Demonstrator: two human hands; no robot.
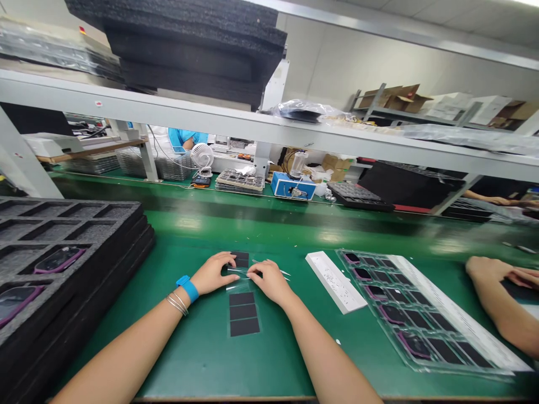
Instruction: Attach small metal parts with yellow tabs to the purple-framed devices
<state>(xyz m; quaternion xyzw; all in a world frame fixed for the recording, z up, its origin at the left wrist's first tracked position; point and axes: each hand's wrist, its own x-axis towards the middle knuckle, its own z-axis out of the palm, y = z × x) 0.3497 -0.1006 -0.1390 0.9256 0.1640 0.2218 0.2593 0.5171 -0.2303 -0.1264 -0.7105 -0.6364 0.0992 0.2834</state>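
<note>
1. Here's the clear film strip point(243, 307), lying on the green bench mat point(197, 359) with its long axis running straight away from the person, near end towards the bench edge, far end towards the shelf. Three black rectangular pads point(242, 326) sit in a line along it, and more dark pads point(241, 259) show at the far end.
2. The left hand point(213, 274) is curled, fingers closed down on the film's far end; the right hand point(269, 282) pinches in from the other side. The exact grip is partly hidden, but a loose clear flap rises between them, and the pinch looks set to hold that flap up.
3. Just left of the strip, a blue wristband point(188, 289) and metal bangles point(177, 303) circle the left wrist.
4. Right of the strip, a white bar point(336, 282) lies angled beside a clear tray point(415, 314) of dark pieces, laid out in rows within reach.
5. Further right, a co-worker's hand point(492, 270) works apart; left of the strip, a black foam tray point(71, 247) holds purple-rimmed devices point(59, 260).
</note>
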